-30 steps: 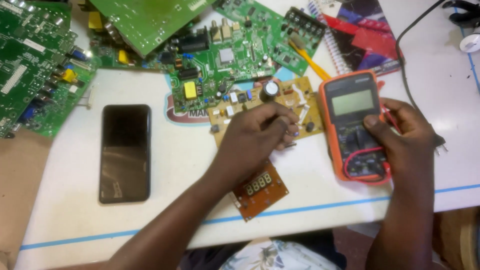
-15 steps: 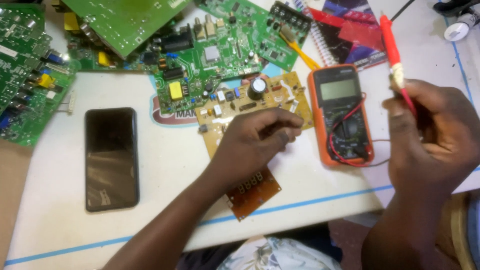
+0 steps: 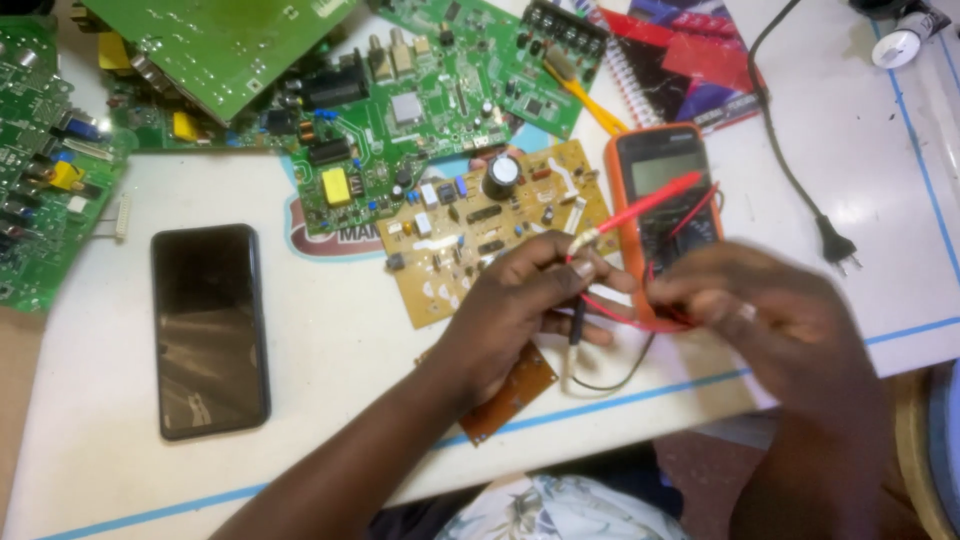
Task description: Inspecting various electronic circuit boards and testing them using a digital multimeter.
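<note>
My left hand (image 3: pixel 515 310) rests on a tan circuit board (image 3: pixel 470 235), with thumb and forefinger pinched on the tip end of a red test probe (image 3: pixel 640 208). The probe slants up across an orange multimeter (image 3: pixel 655 165). A black probe (image 3: pixel 577 325) pokes out under the same hand. My right hand (image 3: pixel 775 325) is blurred, to the right of the meter, its fingers curled on the looped red lead wire (image 3: pixel 640 318). A small brown display board (image 3: pixel 512 395) lies partly under my left wrist.
A black phone (image 3: pixel 208 330) lies at the left on the white table (image 3: pixel 330 400). Several green circuit boards (image 3: pixel 400 110) crowd the back and left edge. A spiral notebook (image 3: pixel 690 60) and a black power cable with plug (image 3: pixel 835 245) lie at the right. Blue tape (image 3: pixel 650 392) lines the front edge.
My right hand has come down from holding the red probe upright. The probe now lies across the meter with its tip in my left fingers. The left hand shifted slightly right.
</note>
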